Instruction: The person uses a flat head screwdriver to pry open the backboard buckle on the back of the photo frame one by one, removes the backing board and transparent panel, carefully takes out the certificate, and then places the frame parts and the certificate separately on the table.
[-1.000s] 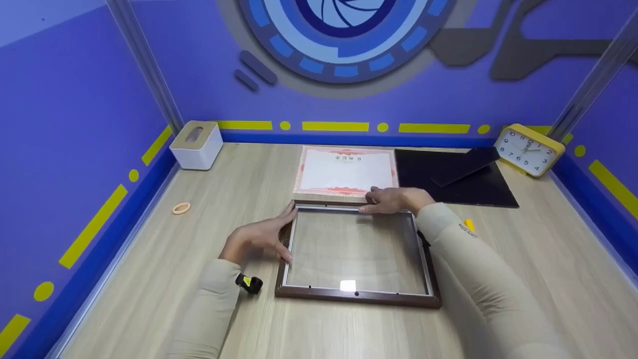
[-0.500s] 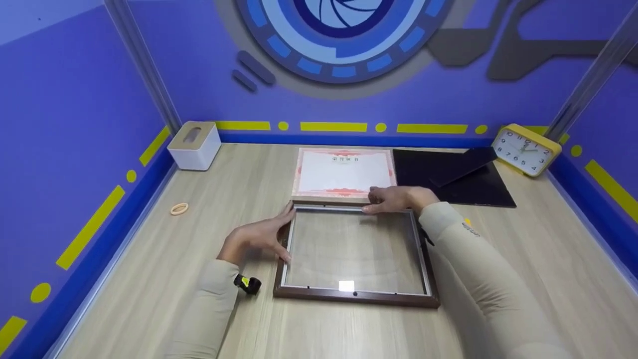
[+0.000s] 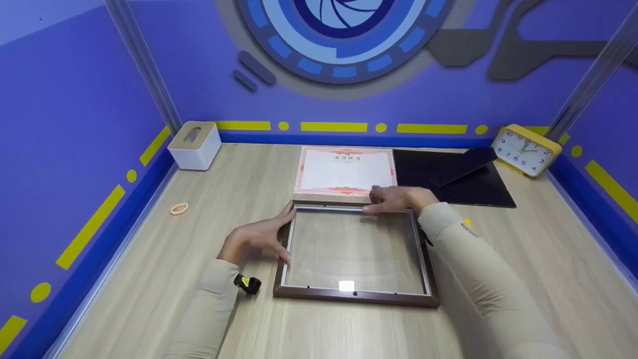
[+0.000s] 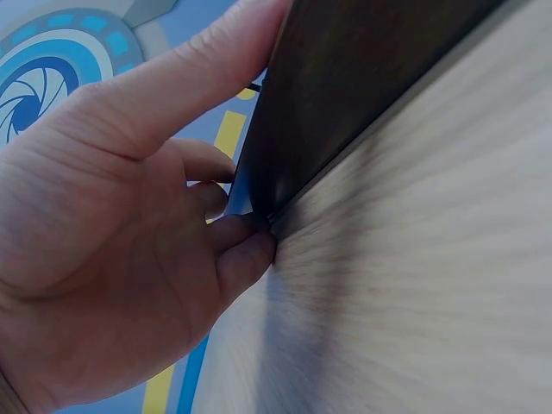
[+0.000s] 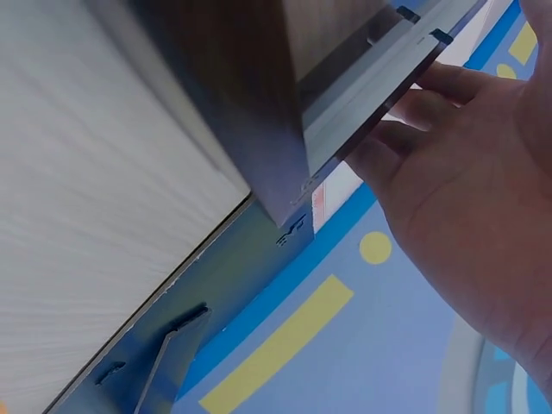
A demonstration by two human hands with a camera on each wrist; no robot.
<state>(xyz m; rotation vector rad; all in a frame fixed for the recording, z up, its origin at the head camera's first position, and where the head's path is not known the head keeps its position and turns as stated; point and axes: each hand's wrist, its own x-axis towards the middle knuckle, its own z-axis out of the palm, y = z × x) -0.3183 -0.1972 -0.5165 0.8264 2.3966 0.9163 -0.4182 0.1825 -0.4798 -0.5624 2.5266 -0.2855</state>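
Observation:
A brown picture frame (image 3: 356, 296) with a silvery inner lip and a clear pane lies on the wooden table in the head view. My left hand (image 3: 256, 239) holds its left side, thumb on the inner lip and fingers along the outer edge. In the left wrist view that hand (image 4: 129, 207) has fingertips low against the dark side, close to the tabletop. My right hand (image 3: 391, 200) grips the far edge, thumb toward the pane and fingers over the outside. The right wrist view shows this hand (image 5: 457, 164) curled at the frame's rim (image 5: 233, 103), near black clips.
Behind the frame lies a red-bordered certificate (image 3: 346, 172), beside a black backing board (image 3: 473, 184) with its stand flap. A yellow clock (image 3: 528, 149) stands at the back right, a white tissue box (image 3: 197, 149) back left. A pale ring (image 3: 180, 208) lies at left.

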